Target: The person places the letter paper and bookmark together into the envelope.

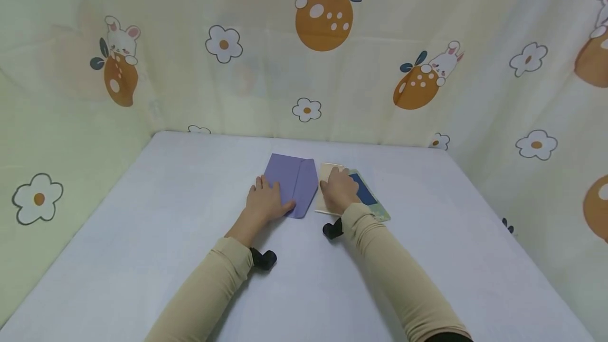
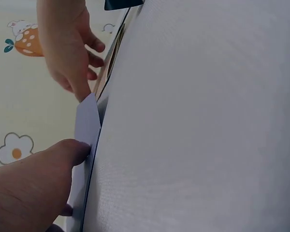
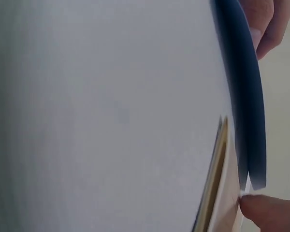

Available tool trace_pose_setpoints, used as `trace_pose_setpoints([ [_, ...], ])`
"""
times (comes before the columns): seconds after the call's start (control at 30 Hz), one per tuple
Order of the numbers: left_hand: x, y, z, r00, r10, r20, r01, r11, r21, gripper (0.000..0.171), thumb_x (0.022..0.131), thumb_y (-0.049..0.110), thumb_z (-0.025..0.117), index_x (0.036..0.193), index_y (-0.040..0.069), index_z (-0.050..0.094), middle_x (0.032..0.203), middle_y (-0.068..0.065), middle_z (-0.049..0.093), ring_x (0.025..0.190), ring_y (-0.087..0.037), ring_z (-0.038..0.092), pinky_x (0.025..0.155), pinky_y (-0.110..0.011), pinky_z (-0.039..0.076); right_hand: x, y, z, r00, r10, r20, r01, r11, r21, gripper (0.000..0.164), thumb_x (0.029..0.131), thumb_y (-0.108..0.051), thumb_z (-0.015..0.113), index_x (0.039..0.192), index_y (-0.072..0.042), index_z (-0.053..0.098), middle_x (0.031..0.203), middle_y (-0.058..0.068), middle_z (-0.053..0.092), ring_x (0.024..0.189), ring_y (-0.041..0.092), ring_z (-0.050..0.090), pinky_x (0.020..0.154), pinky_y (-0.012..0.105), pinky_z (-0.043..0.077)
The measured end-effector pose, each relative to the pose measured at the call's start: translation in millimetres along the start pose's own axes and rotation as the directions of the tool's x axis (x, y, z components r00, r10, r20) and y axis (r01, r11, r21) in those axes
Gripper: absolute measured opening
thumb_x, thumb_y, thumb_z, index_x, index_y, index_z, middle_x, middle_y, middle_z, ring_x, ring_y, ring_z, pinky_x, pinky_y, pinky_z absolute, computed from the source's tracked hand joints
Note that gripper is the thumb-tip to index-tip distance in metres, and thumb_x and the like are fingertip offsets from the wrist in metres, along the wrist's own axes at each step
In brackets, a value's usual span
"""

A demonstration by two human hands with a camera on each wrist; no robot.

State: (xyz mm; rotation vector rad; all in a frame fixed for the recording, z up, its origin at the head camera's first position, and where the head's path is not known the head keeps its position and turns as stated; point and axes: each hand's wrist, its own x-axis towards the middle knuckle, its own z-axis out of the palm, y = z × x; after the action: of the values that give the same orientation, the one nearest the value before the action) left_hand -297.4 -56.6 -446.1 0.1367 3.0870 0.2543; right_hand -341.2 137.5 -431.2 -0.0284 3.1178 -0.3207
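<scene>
A purple envelope (image 1: 283,170) lies on the table with its flap (image 1: 307,183) spread toward the right. My left hand (image 1: 266,202) rests on its left part, fingers spread and the thumb on the near edge; in the left wrist view that thumb (image 2: 79,151) lies on the paper. Just right of the flap, my right hand (image 1: 340,191) hovers over a cream folded card (image 1: 324,202). One of its fingers (image 2: 82,92) reaches the flap's tip, and the others hang loosely. A blue and green card (image 1: 364,190) lies partly under the right hand and sleeve.
The white table (image 1: 299,289) runs up to a curtain (image 1: 266,78) printed with rabbits and flowers, at the back and sides. A black wrist-camera mount (image 1: 263,260) sticks out from the left sleeve, another (image 1: 332,229) from the right.
</scene>
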Motion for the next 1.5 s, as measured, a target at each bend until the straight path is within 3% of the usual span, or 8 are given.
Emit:
trace_pose_setpoints([
  [0.3,-0.4,-2.6,-1.0,1.000,0.011,-0.022,-0.012,1.000,-0.010,0.083,0.080,0.063,0.044,0.138,0.004,0.032,0.143,-0.030,0.020,0.135,-0.041,0.017,0.107,-0.048,0.020,-3,-2,-6,0.999,0.032,0.009,-0.030,0.993,-0.112,0.069,0.082,-0.060,0.046,0.107,0.004,0.048,0.102,0.025,0.048,0.089,0.035,0.053,0.069,0.045,0.045],
  [0.5,1.3,-4.0,2.5,0.998,0.023,-0.057,-0.024,1.000,-0.014,0.082,0.079,0.061,0.044,0.137,0.004,0.034,0.141,-0.031,0.024,0.134,-0.041,0.020,0.107,-0.046,0.022,4,5,-6,0.993,0.094,0.069,-0.097,0.994,0.050,0.067,0.083,-0.050,0.054,0.117,0.006,0.038,0.104,0.027,0.051,0.095,0.039,0.055,0.075,0.049,0.045],
  [0.63,3.4,-3.2,4.6,0.998,0.010,-0.070,-0.012,1.000,-0.028,0.082,0.078,0.061,0.044,0.135,0.003,0.036,0.141,-0.031,0.024,0.134,-0.041,0.020,0.106,-0.046,0.023,12,13,-6,0.996,0.053,0.076,-0.062,0.991,0.120,0.056,0.090,-0.037,0.048,0.124,0.005,0.033,0.105,0.024,0.055,0.093,0.037,0.058,0.074,0.047,0.046],
  [0.8,4.8,-2.5,6.5,0.997,-0.012,-0.081,0.005,0.997,-0.083,0.080,0.078,0.060,0.042,0.134,0.004,0.039,0.142,-0.030,0.025,0.134,-0.040,0.020,0.103,-0.048,0.028,17,19,-17,1.000,0.007,-0.015,-0.003,0.973,0.230,0.047,0.094,-0.028,0.035,0.131,0.002,0.032,0.107,0.022,0.057,0.086,0.031,0.059,0.070,0.042,0.046],
  [1.03,3.5,-2.3,6.2,0.996,-0.025,-0.091,0.014,0.993,-0.117,0.075,0.079,0.057,0.037,0.134,0.006,0.040,0.142,-0.029,0.025,0.133,-0.041,0.022,0.100,-0.050,0.032,19,18,-42,0.974,-0.023,-0.225,0.130,0.871,0.475,0.056,0.092,-0.029,0.043,0.141,-0.007,0.026,0.104,0.017,0.061,0.078,0.027,0.061,0.068,0.038,0.048],
  [1.2,2.8,-1.1,6.4,0.994,-0.034,-0.107,0.020,0.991,-0.135,0.073,0.079,0.056,0.037,0.133,0.007,0.042,0.142,-0.028,0.027,0.132,-0.041,0.025,0.098,-0.050,0.033,15,15,-58,0.967,-0.252,0.026,0.213,0.867,0.451,0.055,0.090,-0.027,0.049,0.138,-0.006,0.033,0.097,0.016,0.060,0.060,0.012,0.052,0.058,0.025,0.043],
  [1.33,3.1,-1.1,7.9,0.994,-0.028,-0.109,0.013,0.990,-0.139,0.074,0.079,0.057,0.036,0.133,0.008,0.042,0.141,-0.028,0.027,0.131,-0.041,0.026,0.097,-0.050,0.035,8,19,-75,0.908,-0.346,0.236,0.235,0.888,0.396,0.050,0.089,-0.019,0.049,0.134,0.002,0.039,0.114,0.022,0.056,0.060,0.011,0.053,0.060,0.024,0.043],
  [1.5,3.8,-3.1,9.5,0.992,-0.031,-0.122,0.016,0.992,-0.124,0.074,0.079,0.058,0.035,0.133,0.008,0.041,0.141,-0.028,0.029,0.131,-0.041,0.027,0.096,-0.050,0.036,6,21,-94,0.835,-0.401,0.377,0.328,0.912,0.244,0.047,0.089,-0.019,0.047,0.130,0.002,0.044,0.130,0.019,0.048,0.076,0.015,0.051,0.072,0.025,0.038],
])
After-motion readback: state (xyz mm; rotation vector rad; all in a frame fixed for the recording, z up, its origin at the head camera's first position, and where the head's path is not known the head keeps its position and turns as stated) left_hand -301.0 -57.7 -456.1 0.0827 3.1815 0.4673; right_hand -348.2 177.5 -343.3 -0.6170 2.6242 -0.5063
